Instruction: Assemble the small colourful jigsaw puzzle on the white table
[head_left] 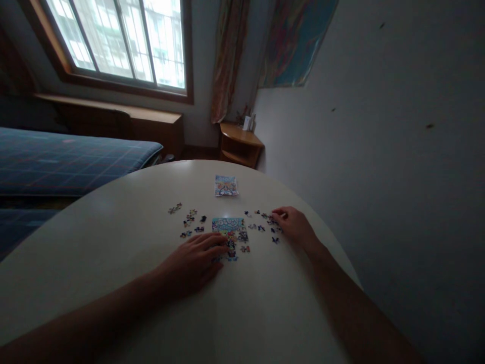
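Note:
A partly joined jigsaw puzzle [229,228] lies in the middle of a round white table [151,212]. My left hand [195,260] rests flat on the table with its fingers stretched out, the fingertips touching the puzzle's lower left edge. My right hand [293,225] is to the right of the puzzle, its fingers pinched together over several loose pieces [265,222]. What it pinches is too small to name. More loose pieces [189,222] are scattered to the left of the puzzle. A small picture card [226,185] lies farther back.
The table stands close to a white wall [379,126] on the right. A bed with a blue checked cover [64,159] is at the left. A wooden corner shelf [239,144] and a window [121,40] are behind.

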Action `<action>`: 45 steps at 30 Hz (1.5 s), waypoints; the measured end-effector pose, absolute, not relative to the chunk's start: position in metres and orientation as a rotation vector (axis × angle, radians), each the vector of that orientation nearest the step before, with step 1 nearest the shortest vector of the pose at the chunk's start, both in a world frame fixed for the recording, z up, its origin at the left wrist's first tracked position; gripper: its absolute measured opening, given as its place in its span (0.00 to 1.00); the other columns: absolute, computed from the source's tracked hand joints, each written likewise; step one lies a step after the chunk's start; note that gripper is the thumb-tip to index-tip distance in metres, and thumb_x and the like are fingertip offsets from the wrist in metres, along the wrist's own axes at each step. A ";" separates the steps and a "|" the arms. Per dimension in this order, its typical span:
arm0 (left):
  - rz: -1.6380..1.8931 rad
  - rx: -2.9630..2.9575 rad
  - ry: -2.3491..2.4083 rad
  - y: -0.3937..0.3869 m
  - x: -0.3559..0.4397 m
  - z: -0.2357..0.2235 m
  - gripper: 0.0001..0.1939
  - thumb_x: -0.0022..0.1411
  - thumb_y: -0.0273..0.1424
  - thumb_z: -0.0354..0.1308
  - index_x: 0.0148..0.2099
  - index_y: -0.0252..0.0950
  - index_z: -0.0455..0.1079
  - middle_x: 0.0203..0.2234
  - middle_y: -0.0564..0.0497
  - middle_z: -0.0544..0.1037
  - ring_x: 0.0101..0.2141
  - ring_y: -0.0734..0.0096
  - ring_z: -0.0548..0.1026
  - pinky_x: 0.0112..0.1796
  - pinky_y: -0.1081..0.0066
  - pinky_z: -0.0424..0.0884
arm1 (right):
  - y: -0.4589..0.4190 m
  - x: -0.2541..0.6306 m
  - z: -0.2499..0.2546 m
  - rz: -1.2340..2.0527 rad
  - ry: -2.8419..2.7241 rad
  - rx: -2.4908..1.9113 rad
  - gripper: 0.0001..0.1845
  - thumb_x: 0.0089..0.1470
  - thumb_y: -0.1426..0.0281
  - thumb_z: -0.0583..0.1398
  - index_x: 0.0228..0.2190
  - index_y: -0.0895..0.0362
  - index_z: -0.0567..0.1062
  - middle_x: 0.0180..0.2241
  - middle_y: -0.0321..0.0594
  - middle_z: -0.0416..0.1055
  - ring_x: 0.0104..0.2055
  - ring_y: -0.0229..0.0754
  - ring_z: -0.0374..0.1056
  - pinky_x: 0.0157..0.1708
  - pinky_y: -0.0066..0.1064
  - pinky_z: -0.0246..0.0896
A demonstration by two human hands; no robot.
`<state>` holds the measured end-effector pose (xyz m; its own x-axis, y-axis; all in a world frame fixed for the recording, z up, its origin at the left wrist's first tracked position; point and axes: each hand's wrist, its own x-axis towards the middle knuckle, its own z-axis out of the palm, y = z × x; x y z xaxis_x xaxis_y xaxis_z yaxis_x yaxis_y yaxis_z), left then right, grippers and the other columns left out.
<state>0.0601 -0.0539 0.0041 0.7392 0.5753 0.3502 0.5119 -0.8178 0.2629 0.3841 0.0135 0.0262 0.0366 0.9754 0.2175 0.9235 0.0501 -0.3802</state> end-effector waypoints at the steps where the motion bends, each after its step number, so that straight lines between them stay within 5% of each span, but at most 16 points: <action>1: 0.645 2.787 0.875 -0.054 0.060 0.004 0.18 0.66 0.27 0.52 0.57 0.40 0.66 0.58 0.47 0.70 0.58 0.57 0.67 0.57 0.51 0.67 | 0.013 0.381 0.025 0.143 -1.920 -1.883 0.13 0.57 0.63 0.60 0.38 0.55 0.81 0.39 0.45 0.77 0.37 0.43 0.72 0.39 0.33 0.64; 8: 0.651 2.791 0.871 -0.053 0.060 0.002 0.18 0.66 0.27 0.52 0.58 0.41 0.66 0.59 0.47 0.70 0.59 0.58 0.67 0.57 0.51 0.67 | 0.014 0.369 0.017 0.051 -1.993 -1.777 0.14 0.55 0.60 0.62 0.39 0.53 0.82 0.41 0.45 0.75 0.44 0.47 0.69 0.48 0.40 0.62; 14: 0.669 2.782 0.870 -0.053 0.060 0.003 0.18 0.66 0.28 0.52 0.58 0.42 0.66 0.58 0.48 0.70 0.59 0.59 0.67 0.57 0.53 0.67 | 0.017 0.368 0.016 0.085 -2.015 -1.757 0.12 0.54 0.69 0.61 0.40 0.52 0.82 0.43 0.44 0.74 0.46 0.46 0.69 0.49 0.41 0.62; 21: 0.640 2.776 0.881 -0.053 0.061 0.004 0.18 0.67 0.28 0.51 0.58 0.42 0.66 0.58 0.48 0.70 0.59 0.59 0.67 0.57 0.51 0.67 | 0.017 0.375 0.023 0.150 -1.935 -1.786 0.11 0.54 0.69 0.59 0.38 0.55 0.81 0.42 0.45 0.76 0.40 0.43 0.72 0.43 0.35 0.65; 25: 0.666 2.778 0.864 -0.054 0.061 0.005 0.17 0.66 0.28 0.52 0.57 0.41 0.67 0.57 0.47 0.71 0.58 0.58 0.68 0.56 0.52 0.68 | 0.016 0.402 0.030 0.184 -1.836 -1.933 0.10 0.54 0.66 0.61 0.35 0.56 0.81 0.32 0.43 0.79 0.32 0.42 0.73 0.35 0.32 0.65; 45: 0.639 2.795 0.882 -0.053 0.059 0.003 0.18 0.67 0.28 0.51 0.58 0.41 0.66 0.59 0.47 0.70 0.58 0.57 0.68 0.56 0.50 0.68 | 0.011 0.418 0.035 0.383 -1.852 -1.981 0.09 0.51 0.65 0.63 0.30 0.56 0.83 0.31 0.42 0.81 0.34 0.44 0.75 0.33 0.32 0.63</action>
